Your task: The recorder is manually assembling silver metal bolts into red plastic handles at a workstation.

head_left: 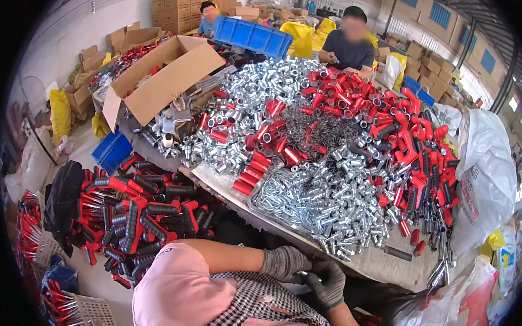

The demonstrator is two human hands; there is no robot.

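Note:
My left hand [286, 263] and my right hand [329, 283], both in grey knit gloves, meet in front of my body just off the table's near edge. Their fingers are curled and close together. A small shiny bit [303, 273] shows between them, too small to name; the gloves hide the rest. Beyond the hands lies a heap of silver bolt-like metal parts [327, 204] on the table [263, 215]. Several red tubes [251, 174] lie in a row at that heap's left side. A dark grey rod [398, 253] rests near the table's edge.
Red-and-black handles [141, 218] are piled at my left. More handles [411, 139], a tangle of springs [315, 128] and silver sleeves [269, 81] cover the table. Behind stand a cardboard box [164, 80] and a blue crate [254, 37]. A co-worker [349, 45] stands across; white sacks [488, 170] are right.

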